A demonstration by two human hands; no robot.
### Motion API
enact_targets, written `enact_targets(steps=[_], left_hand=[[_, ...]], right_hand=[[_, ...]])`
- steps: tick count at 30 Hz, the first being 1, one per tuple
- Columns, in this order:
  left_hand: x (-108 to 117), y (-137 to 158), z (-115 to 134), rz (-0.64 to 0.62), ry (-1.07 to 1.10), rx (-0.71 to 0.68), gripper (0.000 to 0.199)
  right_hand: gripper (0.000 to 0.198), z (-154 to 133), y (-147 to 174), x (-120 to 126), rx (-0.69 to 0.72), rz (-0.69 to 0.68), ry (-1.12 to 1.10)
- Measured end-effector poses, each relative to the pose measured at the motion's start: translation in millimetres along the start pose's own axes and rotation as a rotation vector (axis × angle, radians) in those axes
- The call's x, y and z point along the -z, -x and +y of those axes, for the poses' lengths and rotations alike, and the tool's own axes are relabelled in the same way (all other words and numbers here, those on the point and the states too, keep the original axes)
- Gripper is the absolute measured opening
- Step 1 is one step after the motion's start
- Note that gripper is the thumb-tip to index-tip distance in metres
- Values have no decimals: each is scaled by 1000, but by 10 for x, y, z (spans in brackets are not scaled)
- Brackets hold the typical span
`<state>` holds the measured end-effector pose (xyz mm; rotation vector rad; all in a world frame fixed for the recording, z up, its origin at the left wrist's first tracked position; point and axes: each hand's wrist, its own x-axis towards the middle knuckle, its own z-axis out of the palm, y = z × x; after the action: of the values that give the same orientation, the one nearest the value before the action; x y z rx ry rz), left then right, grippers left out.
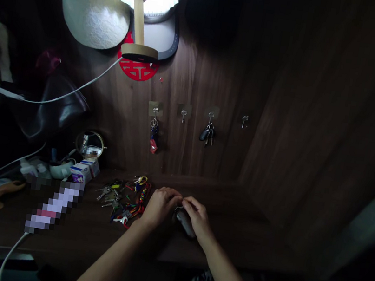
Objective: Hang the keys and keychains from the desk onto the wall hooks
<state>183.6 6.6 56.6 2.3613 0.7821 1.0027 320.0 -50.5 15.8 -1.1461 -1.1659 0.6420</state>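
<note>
My left hand (162, 206) and my right hand (197, 216) meet above the wooden shelf, fingertips pinched together. Between and below them is a dark grey, rounded oblong thing (185, 223), like a key case or fob, with a bit of metal ring at its upper end. The fingers hide most of that ring. Just left of my left hand lies a loose heap of keys (118, 203) with coloured tags, cords and a red-and-yellow braided strap.
On the back wall, one hook holds a keyring with a red charm (153, 145); another holds black-fobbed keys (206, 134). Two hooks (183, 114) hang bare. Above are a lit lamp (140, 20) and caps (93, 16). Left stand a round mirror (91, 142), boxes (83, 171) and cables.
</note>
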Motion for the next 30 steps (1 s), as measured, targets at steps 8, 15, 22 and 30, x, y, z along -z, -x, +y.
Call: enact_targets(steps=[8, 15, 22, 30], left_hand=[[157, 227, -246, 66, -9, 148, 29], [420, 739, -565, 171, -231, 110, 26], [461, 842, -669, 245, -271, 155, 27], [428, 859, -625, 162, -412, 69, 23]], right_hand=[[35, 21, -4, -2, -35, 89, -80], [34, 90, -49, 27, -38, 227, -142], [32, -34, -235, 141, 13, 359, -161], [31, -446, -741, 382, 162, 459, -70]])
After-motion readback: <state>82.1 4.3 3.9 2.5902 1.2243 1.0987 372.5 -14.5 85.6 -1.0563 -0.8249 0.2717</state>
